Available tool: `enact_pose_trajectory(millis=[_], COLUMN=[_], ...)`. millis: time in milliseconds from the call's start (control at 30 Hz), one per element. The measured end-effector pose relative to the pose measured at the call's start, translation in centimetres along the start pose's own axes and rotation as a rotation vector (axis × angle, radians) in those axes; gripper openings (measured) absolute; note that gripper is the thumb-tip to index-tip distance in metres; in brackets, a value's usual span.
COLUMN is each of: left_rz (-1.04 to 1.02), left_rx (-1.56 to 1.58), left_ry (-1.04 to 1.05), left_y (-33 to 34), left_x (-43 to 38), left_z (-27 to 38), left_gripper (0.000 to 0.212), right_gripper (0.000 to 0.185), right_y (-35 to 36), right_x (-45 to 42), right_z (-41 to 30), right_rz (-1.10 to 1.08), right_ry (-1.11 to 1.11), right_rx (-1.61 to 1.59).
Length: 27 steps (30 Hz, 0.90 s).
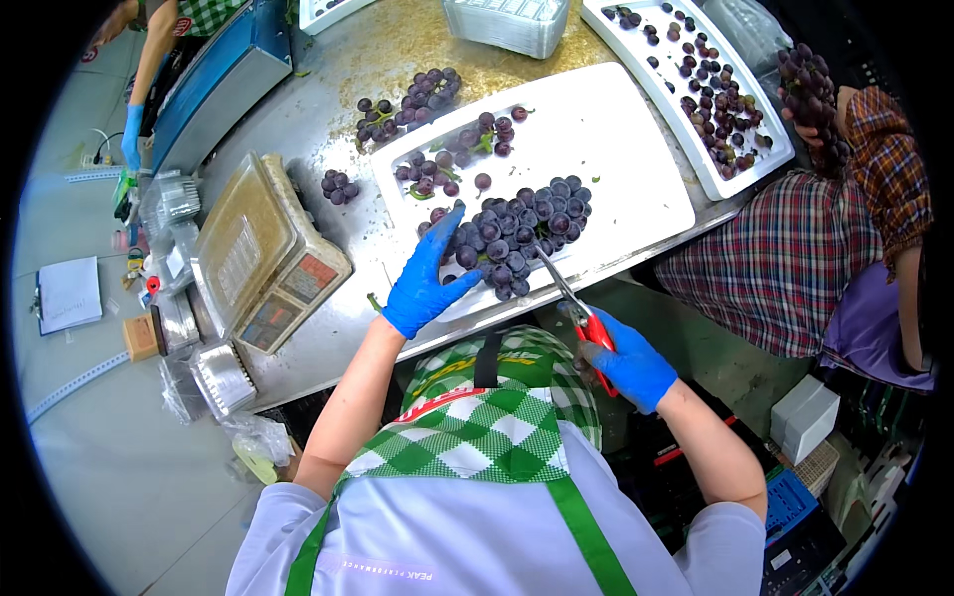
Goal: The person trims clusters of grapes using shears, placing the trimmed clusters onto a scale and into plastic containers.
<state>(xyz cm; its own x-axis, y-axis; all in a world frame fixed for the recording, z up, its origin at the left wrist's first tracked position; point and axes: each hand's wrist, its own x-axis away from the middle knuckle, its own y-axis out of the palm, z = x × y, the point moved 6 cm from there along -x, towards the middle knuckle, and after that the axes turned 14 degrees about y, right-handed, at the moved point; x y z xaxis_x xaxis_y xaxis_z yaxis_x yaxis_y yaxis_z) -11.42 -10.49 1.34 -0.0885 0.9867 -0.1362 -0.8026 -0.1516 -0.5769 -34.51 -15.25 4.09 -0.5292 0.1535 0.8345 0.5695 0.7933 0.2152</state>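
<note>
My left hand [428, 279], in a blue glove, rests against the left end of a large bunch of dark grapes [522, 227], thumb and fingers spread around it. The bunch lies on a white foam tray [633, 134]. My right hand [626, 361], also gloved in blue, holds red-handled pruning snips [589, 328]; their long narrow blades reach the lower right edge of the bunch. Whether the blades touch a stem cannot be told. Smaller clusters [466, 145] and loose grapes lie on the tray's upper left part.
Beyond the tray lies another grape bunch [428, 97]; a small cluster [339, 187] sits nearer a weighing scale [279, 276]. Stacked clear plastic trays [507, 26] stand at the back. At right, a co-worker [790, 261] holds grapes beside a foam box [779, 153]. Another person's gloved hand [132, 138] is upper left.
</note>
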Motion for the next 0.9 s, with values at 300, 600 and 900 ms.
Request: enact_pose_trajectory(millis=[300,600,900], left_rz=[-0.007,-0.258,-0.362], left_rx=[-0.159,-0.426,-0.071], left_ry=[0.137,0.086,0.034], left_y=[0.4,3.5,3.7], left_x=[-2.0,-6.7,-7.3], left_z=[1.8,2.5,-0.3], left_gripper=[0.067,0.072,0.073], right_gripper=[0.035,0.036,0.048], right_y=[-0.4,-1.7,-1.6], right_x=[-1.2,-1.7,-3.6], right_z=[-1.2,1.1,5.4], right_rz=[-0.033,-0.055,-0.116], right_ry=[0.279,0.239,0.141], right_rx=[-0.024,-0.223,-0.100])
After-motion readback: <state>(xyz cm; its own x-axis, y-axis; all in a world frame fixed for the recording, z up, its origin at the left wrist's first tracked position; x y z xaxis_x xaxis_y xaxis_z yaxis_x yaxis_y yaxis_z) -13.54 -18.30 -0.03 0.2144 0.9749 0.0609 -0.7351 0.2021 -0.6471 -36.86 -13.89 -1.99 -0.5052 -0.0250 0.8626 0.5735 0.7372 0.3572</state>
